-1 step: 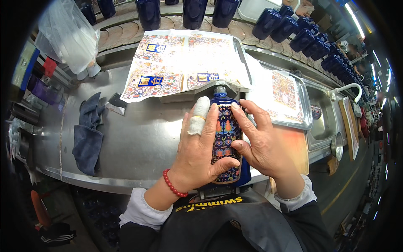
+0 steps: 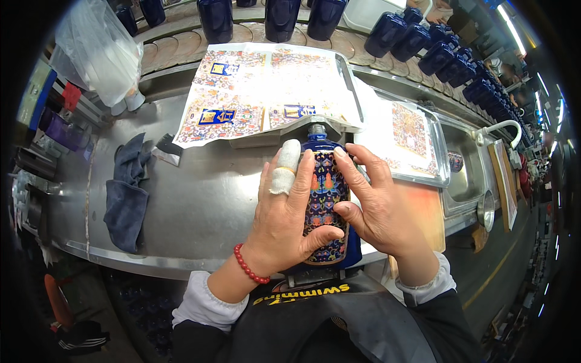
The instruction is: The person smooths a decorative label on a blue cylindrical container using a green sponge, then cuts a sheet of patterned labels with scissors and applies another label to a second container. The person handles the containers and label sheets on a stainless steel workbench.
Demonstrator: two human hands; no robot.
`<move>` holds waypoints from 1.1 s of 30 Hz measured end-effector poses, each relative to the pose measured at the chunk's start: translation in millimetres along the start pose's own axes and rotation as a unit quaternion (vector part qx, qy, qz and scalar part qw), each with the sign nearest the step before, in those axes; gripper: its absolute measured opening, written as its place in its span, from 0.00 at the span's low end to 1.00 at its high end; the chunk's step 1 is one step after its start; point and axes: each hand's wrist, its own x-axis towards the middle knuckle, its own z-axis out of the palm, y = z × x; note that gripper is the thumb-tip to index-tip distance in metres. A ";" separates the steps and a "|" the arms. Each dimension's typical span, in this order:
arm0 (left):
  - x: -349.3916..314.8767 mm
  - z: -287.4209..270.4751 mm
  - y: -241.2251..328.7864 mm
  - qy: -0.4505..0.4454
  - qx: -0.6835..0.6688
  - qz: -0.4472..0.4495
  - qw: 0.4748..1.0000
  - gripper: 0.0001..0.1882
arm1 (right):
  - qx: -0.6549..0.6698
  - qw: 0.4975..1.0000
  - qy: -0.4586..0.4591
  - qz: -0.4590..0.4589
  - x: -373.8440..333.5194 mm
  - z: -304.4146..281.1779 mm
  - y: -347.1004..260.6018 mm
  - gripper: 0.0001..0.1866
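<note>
A dark blue bottle [image 2: 327, 181] lies in front of me with its neck pointing away. Its upper face carries a colourful floral decal sheet [image 2: 327, 209]. Along the left edge of the decal rests my left hand [image 2: 279, 212], fingers stretched out and thumb across the lower part. One of its fingers wears a whitish cloth cover [image 2: 285, 166] with a yellow band. My right hand [image 2: 378, 202] lies on the right edge, fingers spread and fingertips touching the decal near the shoulder. Neither hand wraps round the bottle.
Printed decal sheets [image 2: 242, 97] lie just beyond the bottle. More sit in a clear tray [image 2: 445, 163] at right, beside a sink [image 2: 478, 160]. A dark cloth [image 2: 127, 199] and a scraper-like blade [image 2: 169, 151] lie left. Several blue bottles [image 2: 281, 21] stand on a conveyor behind.
</note>
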 end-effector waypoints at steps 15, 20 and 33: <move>7.6 -2.0 1.4 0.037 -0.048 -0.002 0.998 0.54 | 0.004 1.000 0.002 0.006 -0.1 1.3 4.4 0.35; 6.2 0.5 -0.3 0.033 -0.028 -0.002 0.999 0.53 | -0.013 1.000 -0.001 -0.005 1.7 1.2 3.9 0.35; 4.8 5.1 -3.2 0.044 -0.058 0.000 0.997 0.53 | -0.025 1.000 -0.002 -0.004 3.1 0.3 0.2 0.34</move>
